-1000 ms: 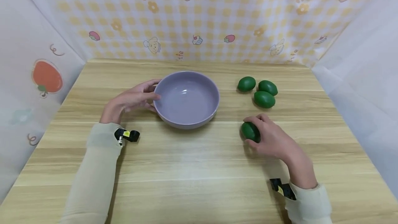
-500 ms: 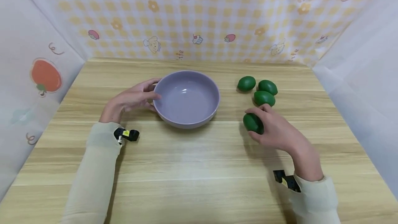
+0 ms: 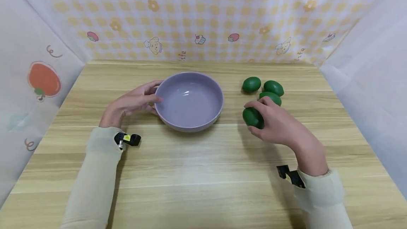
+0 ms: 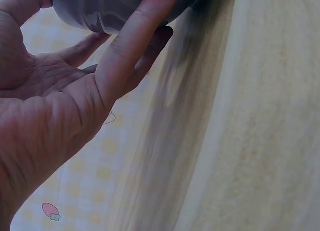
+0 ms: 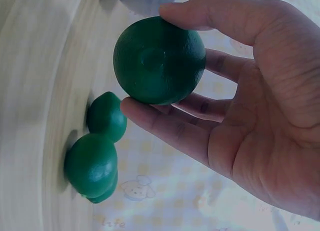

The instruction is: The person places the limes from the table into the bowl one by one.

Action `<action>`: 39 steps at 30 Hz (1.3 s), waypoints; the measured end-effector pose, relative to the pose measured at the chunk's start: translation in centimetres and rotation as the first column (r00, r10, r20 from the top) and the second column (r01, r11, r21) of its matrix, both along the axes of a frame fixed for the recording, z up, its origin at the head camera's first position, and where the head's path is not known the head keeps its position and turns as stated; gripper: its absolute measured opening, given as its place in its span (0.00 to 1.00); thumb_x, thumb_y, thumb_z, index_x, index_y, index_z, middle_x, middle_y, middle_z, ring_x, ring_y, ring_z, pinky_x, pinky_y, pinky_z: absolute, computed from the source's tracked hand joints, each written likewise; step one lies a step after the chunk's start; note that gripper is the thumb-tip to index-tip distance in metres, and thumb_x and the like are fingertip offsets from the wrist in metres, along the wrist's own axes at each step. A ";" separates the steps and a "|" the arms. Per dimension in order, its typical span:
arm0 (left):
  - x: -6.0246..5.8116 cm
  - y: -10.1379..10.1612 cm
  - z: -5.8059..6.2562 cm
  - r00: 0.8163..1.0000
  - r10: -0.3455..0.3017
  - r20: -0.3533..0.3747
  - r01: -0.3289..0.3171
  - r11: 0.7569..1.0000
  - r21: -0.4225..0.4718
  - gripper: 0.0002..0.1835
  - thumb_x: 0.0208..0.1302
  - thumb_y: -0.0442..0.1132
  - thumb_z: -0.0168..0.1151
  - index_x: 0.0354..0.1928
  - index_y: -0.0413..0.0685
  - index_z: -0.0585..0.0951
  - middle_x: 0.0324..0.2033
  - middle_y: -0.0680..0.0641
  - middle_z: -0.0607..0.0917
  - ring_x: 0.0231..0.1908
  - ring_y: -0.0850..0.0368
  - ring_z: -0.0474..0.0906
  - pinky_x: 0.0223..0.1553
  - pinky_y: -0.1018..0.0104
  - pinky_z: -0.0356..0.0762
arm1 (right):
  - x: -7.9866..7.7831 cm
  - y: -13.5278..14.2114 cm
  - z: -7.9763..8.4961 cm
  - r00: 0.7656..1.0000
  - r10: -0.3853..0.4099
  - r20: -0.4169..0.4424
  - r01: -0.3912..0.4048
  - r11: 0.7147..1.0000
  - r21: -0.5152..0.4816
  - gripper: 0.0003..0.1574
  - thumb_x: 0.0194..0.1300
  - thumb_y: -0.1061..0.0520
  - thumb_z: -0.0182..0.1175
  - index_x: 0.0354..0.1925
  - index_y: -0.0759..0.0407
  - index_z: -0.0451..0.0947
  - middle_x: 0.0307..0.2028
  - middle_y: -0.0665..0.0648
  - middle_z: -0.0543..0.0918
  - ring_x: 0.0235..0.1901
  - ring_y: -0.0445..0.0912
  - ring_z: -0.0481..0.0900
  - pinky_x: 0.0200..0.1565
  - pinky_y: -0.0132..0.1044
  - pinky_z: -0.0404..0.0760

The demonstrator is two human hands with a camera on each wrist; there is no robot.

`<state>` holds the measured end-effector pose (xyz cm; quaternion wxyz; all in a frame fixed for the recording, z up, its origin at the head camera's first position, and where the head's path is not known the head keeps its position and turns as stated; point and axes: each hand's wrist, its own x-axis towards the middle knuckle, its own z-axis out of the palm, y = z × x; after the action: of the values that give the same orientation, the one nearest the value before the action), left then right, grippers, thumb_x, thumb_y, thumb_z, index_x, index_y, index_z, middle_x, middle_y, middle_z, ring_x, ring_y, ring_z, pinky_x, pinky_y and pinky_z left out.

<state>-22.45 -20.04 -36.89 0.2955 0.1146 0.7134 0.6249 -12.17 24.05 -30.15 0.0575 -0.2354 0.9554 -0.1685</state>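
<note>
A lavender round bowl [image 3: 190,103] stands on the wooden table. My left hand [image 3: 133,101] grips its left side, thumb over the rim and fingers along the outside. In the left wrist view, fingers [image 4: 125,56] reach against the bowl's underside [image 4: 95,13]. Right of the bowl, my right hand [image 3: 279,123] holds a dark green lime [image 3: 252,117] above the table, its shadow below. The right wrist view shows that lime [image 5: 159,61] pinched between thumb and fingertips. Behind this hand lie three more green limes [image 3: 251,84], one partly hidden by the fingers.
The wooden tabletop [image 3: 190,186] ends at the back against a yellow checked cloth [image 3: 210,17]. White cloth hangs at the left [image 3: 19,116] and right [image 3: 375,80]. A small black camera is worn at each cuff.
My right hand has lifted the lime off the table and carried it away from me, then slightly left. The left hand and bowl keep their places.
</note>
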 end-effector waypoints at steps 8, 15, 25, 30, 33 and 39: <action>0.0 -0.2 0.0 1.000 -0.006 -0.007 0.006 1.000 0.002 0.40 0.75 0.29 0.54 0.84 0.50 0.53 0.79 0.37 0.62 0.61 0.46 0.79 0.51 0.51 0.92 | -1.0 -0.8 1.2 0.999 0.020 -0.028 -0.020 1.000 -0.007 0.35 0.63 0.55 0.73 0.67 0.57 0.76 0.56 0.69 0.78 0.50 0.59 0.82 0.50 0.59 0.87; -0.1 -0.3 -0.3 1.000 -0.006 -0.009 0.006 1.000 0.007 0.40 0.74 0.29 0.55 0.84 0.50 0.54 0.79 0.37 0.62 0.60 0.46 0.79 0.50 0.50 0.92 | -2.0 -0.9 2.7 1.000 -0.012 -0.015 0.012 0.999 -0.044 0.34 0.65 0.55 0.72 0.68 0.54 0.76 0.56 0.68 0.77 0.50 0.60 0.81 0.50 0.60 0.87; -0.3 -0.4 -0.6 1.000 -0.009 -0.004 0.009 0.999 0.032 0.40 0.75 0.30 0.55 0.84 0.51 0.54 0.78 0.36 0.63 0.61 0.46 0.79 0.50 0.51 0.92 | -3.0 -2.4 3.4 1.000 -0.018 0.013 0.019 0.997 -0.072 0.36 0.68 0.52 0.70 0.72 0.51 0.73 0.63 0.67 0.76 0.52 0.58 0.81 0.52 0.57 0.85; -0.5 -0.5 -0.8 1.000 -0.024 0.002 0.024 0.998 0.060 0.40 0.76 0.31 0.55 0.85 0.51 0.53 0.79 0.36 0.62 0.60 0.45 0.81 0.51 0.49 0.92 | -3.8 -3.3 3.3 1.000 -0.022 0.016 0.024 0.994 -0.107 0.37 0.68 0.52 0.70 0.73 0.51 0.73 0.61 0.65 0.77 0.47 0.56 0.82 0.50 0.53 0.86; -0.6 -0.5 -0.9 1.000 -0.025 0.001 0.025 0.998 0.061 0.40 0.76 0.31 0.55 0.85 0.51 0.53 0.79 0.36 0.62 0.60 0.45 0.81 0.52 0.48 0.92 | -4.1 -4.0 3.4 0.999 -0.032 0.016 0.034 0.991 -0.127 0.38 0.68 0.51 0.70 0.73 0.50 0.73 0.62 0.64 0.76 0.47 0.56 0.81 0.50 0.53 0.85; -0.5 -0.5 -0.8 1.000 -0.014 0.004 0.014 0.999 0.047 0.41 0.75 0.31 0.56 0.85 0.52 0.53 0.78 0.36 0.62 0.60 0.45 0.82 0.52 0.47 0.92 | -4.7 -4.8 3.6 0.999 -0.020 0.028 0.025 0.987 -0.162 0.39 0.68 0.51 0.70 0.74 0.49 0.72 0.65 0.63 0.76 0.48 0.56 0.80 0.51 0.51 0.84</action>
<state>-22.93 -20.55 -37.74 0.2988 0.1251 0.6971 0.6396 -16.91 19.22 -26.58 0.0486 -0.2263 0.9403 -0.2494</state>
